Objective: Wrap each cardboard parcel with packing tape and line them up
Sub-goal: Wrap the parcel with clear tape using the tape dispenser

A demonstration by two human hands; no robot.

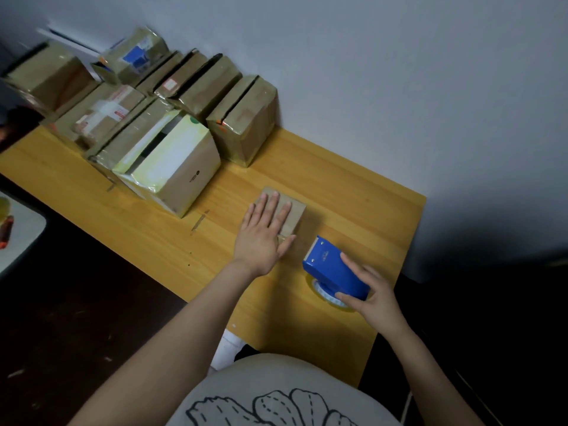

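Cardboard is showing from under the left hand [262,238], which is lying flat on a small parcel [296,218] near the middle of the frame. That grip is spread, with straight fingers pressing down on the top face and the thumb resting at the near corner. The parcel is sitting on the yellow wooden worktop [338,186], apart from the others.

The right hand [376,299] is curling its grip round a blue tape dispenser [333,269] at the lower right of centre. The thumb is lying on one side and the fingers on the other, over a clear tape roll [322,292] underneath. The dispenser is resting on or just above the worktop; which one is hard to tell.

The parcel is lying up and to the left of the dispenser, just beside it. The dispenser's long axis is running along that same diagonal, with its toothed end facing the parcel's near corner. The right hand is therefore looking set to lay tape, while the left is pinning the parcel down. Whether a strip is already bridging the two is unclear.

A row of wrapped parcels [242,118] is standing along the wall at the upper left, with a yellowish-taped box [175,161] in front.
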